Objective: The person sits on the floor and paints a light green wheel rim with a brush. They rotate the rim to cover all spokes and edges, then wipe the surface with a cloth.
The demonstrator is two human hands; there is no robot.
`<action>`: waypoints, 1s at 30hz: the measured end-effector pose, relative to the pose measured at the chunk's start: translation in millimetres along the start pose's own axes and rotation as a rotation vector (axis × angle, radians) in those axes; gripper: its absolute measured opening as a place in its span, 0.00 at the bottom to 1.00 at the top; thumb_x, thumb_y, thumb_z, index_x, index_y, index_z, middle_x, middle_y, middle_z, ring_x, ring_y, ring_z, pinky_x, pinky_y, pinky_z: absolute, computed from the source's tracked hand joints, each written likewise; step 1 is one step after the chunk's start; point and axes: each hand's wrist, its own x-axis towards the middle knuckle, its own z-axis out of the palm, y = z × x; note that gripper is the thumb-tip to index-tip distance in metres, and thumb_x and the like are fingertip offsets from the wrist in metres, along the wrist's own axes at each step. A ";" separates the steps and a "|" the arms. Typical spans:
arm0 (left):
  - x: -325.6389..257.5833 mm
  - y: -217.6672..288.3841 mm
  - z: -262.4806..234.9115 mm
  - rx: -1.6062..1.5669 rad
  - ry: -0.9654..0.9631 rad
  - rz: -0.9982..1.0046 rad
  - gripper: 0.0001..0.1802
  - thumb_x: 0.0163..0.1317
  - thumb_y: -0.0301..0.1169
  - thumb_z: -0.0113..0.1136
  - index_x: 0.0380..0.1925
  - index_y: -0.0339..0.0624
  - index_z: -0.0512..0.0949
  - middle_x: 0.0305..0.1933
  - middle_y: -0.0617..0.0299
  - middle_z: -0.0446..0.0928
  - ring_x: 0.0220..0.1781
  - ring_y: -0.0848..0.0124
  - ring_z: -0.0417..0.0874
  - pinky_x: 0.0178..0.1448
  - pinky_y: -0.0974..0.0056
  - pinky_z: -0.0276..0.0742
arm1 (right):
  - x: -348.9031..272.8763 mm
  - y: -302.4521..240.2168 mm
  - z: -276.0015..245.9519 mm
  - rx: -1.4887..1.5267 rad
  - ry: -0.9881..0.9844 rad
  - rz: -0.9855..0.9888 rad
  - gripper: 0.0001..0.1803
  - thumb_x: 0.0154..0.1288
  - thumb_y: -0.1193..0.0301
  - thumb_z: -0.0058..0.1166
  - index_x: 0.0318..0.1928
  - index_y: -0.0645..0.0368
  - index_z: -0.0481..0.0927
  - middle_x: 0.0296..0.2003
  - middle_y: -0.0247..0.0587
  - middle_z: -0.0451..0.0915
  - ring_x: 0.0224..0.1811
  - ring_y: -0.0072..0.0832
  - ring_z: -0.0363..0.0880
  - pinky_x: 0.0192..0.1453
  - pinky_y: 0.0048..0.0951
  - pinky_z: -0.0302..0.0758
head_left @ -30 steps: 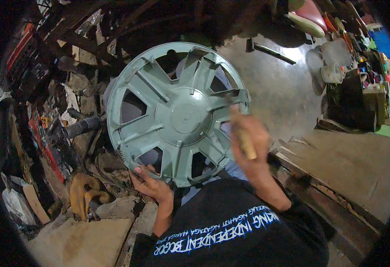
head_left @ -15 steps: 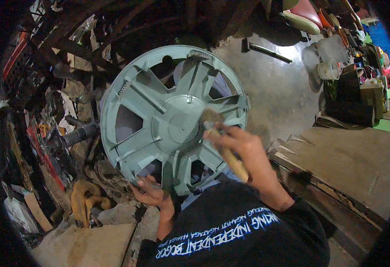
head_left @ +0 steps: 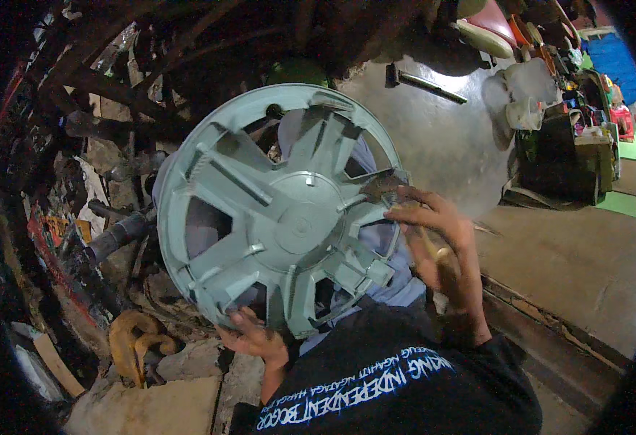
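A round grey-green plastic wheel cover (head_left: pixel 300 225) is tilted up before me, its ribbed inner side with clip posts toward me. My left hand (head_left: pixel 253 337) grips its lower left rim, the fingers curled over the edge. My right hand (head_left: pixel 438 228) is closed round the pale handle of a brush (head_left: pixel 428 246). The brush's dark bristles (head_left: pixel 385 185) are at the right part of the cover, near the rim. Motion blurs the brush head somewhat, and the hand covers part of the handle.
On the left lies a dark heap of scrap with a grey pipe (head_left: pixel 118 235) and a tan curved piece (head_left: pixel 138 344). A hammer-like bar (head_left: pixel 430 83) lies on the grey floor beyond. Near a white bucket (head_left: pixel 525 114) at right stand several household things.
My right hand and the brush have moved right, from the cover's hub to near its right rim. The cover appears slightly lower and left in view; my left hand still holds its lower rim.
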 end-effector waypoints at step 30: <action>-69.4 -72.3 -16.4 0.324 -0.049 -0.030 0.30 0.75 0.44 0.49 0.68 0.36 0.63 0.66 0.40 0.63 0.62 0.45 0.73 0.53 0.50 0.82 | 25.2 -47.4 49.3 0.763 0.233 0.902 0.18 0.58 0.79 0.56 0.50 0.59 0.86 0.52 0.50 0.80 0.48 0.38 0.81 0.55 0.34 0.76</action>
